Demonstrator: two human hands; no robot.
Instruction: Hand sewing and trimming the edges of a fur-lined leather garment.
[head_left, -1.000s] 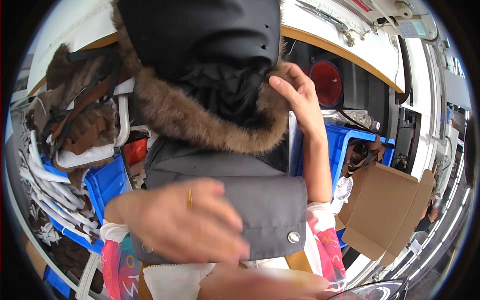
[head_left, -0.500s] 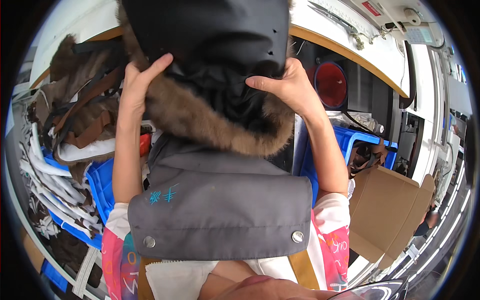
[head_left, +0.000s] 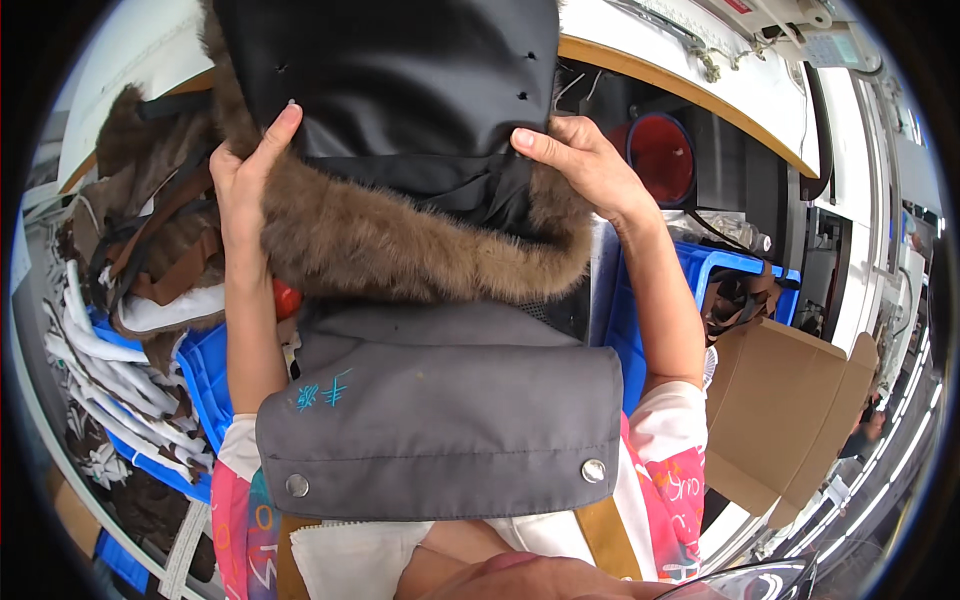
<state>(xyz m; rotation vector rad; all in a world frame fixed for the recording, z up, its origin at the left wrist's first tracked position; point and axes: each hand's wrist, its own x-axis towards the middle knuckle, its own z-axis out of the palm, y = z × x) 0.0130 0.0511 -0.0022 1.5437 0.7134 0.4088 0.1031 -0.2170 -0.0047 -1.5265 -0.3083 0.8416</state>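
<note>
Both my hands hold up a fur-trimmed black leather piece [head_left: 400, 90], smooth and shiny, with a few small holes near its sides. A thick brown fur band [head_left: 400, 240] runs round its lower edge. Black lining cloth with soft folds shows between the leather and the fur. My left hand [head_left: 245, 180] grips the left side, thumb on top and fingers hidden behind. My right hand [head_left: 585, 165] pinches the right side, its thumb lying on the black leather. The top of the piece runs out of view.
Close to me is my grey apron [head_left: 440, 430]. Brown fur pieces and straps [head_left: 160, 240] are heaped at the left above blue crates [head_left: 205, 370]. On the right stand a blue bin [head_left: 690, 265], a cardboard box [head_left: 790, 410] and a red round container [head_left: 660, 155]. A white worktable [head_left: 700, 80] spans the back.
The piece has shifted a little to the left with my hands. Its bunched lining lies flatter, and my right thumb has moved up onto smoother leather.
</note>
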